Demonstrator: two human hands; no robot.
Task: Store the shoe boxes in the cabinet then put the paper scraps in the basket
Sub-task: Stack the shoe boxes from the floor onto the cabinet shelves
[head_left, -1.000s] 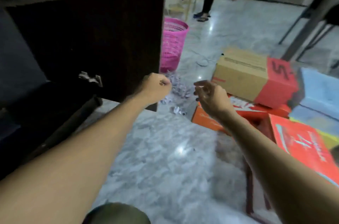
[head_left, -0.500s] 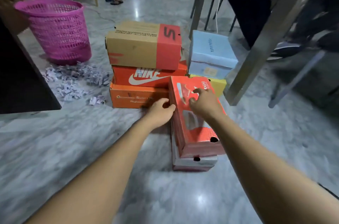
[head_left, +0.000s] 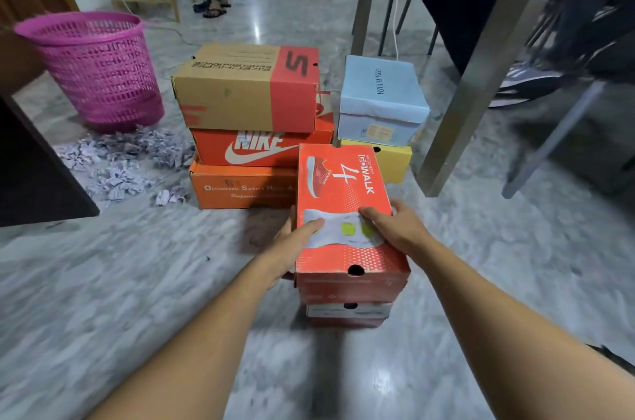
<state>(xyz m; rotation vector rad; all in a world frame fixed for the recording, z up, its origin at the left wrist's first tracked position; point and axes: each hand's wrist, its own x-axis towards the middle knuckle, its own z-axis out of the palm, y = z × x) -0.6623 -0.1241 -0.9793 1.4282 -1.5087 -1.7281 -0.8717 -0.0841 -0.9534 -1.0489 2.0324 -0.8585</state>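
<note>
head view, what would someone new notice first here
Probably the red GOwalk shoe box in the centre, gripped at its sides by the left hand and right hand, sitting on another box. Behind it stands a stack of three boxes topped by a brown Skechers box. At left, a pink basket stands by paper scraps on the floor.

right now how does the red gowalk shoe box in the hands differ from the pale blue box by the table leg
The red cardboard Gowalk shoe box is gripped at its sides by the left hand and right hand; the pale blue cardboard box is untouched. The red one lies atop a white and red box, the blue one atop a yellow box. The red box looks longer and flatter, the blue squarer and taller. Both are closed and top a stack.
</note>
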